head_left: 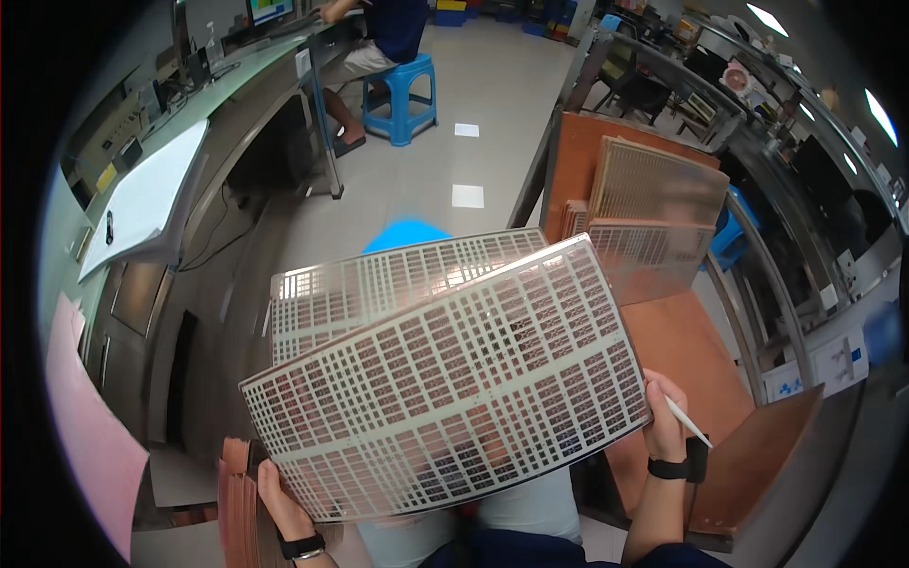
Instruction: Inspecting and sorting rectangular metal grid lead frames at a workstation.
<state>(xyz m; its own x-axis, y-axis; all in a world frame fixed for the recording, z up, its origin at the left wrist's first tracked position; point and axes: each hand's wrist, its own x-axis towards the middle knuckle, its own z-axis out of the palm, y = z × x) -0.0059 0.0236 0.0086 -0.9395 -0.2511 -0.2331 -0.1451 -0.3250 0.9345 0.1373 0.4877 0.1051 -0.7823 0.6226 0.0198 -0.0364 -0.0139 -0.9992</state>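
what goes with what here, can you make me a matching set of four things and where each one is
Things:
1. front panel
2. pen
3. blue stool
4. panel stack

Places:
a. in the right hand
b. on the reddish table, far right
c. held between both hands, left hand at its lower corner
d. on the floor under a seated person

Pairs: 1-c, 2-a, 3-d, 4-b
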